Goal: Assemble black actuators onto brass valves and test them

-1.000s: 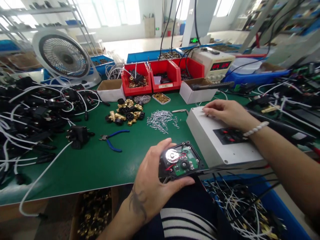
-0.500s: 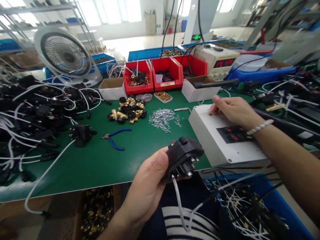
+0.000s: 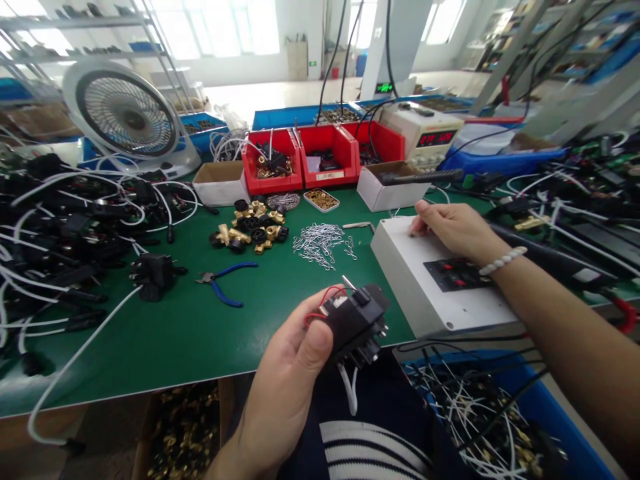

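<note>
My left hand [image 3: 287, 373] is closed round a black electronic module [image 3: 356, 323] with red wires on top and a white cable hanging below it, held over the table's front edge. My right hand [image 3: 453, 228] rests on the far left corner of a white test box [image 3: 440, 303], fingers curled with the tips pressed onto its top; a white bead bracelet is on that wrist. The box has a black panel with red switches [image 3: 453, 273].
On the green mat [image 3: 200, 327] lie blue-handled pliers [image 3: 225, 280], a heap of metal clips [image 3: 323, 240] and brass and black fittings [image 3: 253, 230]. Red bins [image 3: 325, 157], a fan [image 3: 125, 117], a power supply [image 3: 425, 133]. Black modules with white cables [image 3: 65, 227] at left; blue cable bin [image 3: 500, 413] lower right.
My left hand has turned the module over from its open circuit-board side to its black casing and tilted it up, so the red wires now show. My right hand stayed on the white box.
</note>
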Demonstrator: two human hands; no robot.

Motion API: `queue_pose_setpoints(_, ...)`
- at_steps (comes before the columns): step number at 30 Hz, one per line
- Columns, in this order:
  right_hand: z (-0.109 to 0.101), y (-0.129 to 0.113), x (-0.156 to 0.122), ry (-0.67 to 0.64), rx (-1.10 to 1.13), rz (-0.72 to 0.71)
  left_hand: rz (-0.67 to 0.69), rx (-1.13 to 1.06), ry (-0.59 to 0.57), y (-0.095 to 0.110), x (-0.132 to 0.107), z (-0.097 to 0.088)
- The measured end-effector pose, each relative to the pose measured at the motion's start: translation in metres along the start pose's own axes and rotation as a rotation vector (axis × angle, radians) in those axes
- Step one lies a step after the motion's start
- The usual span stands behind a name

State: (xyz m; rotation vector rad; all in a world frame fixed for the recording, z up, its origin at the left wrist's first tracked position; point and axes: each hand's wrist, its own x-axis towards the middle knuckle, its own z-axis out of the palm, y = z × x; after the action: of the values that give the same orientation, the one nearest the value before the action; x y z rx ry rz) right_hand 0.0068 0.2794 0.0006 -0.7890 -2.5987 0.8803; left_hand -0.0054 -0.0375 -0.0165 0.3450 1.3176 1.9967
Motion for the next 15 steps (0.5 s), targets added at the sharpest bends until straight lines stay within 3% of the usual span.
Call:
queue_pose_setpoints(6,0.0,0.0,0.001,0.02,0.025,0.029,-0.001,-0.139,-0.014,0.003,0.002,0.008)
queue_pose_setpoints(9,0.001,-0.001,0.0,0.035,0.059,0.034,-0.012,-0.049,-0.019,0.002,0.008,0.005)
queue_pose_setpoints(11,0.001,0.0,-0.001,0.066,0.091,0.028,0.059,0.21,0.025,-0.002,0.017,-0.002)
queue_pose_setpoints(15,-0.005,0.007,0.001,0.279,0.197,-0.021,0.172,1.028,0.096,-0.011,0.04,-0.019)
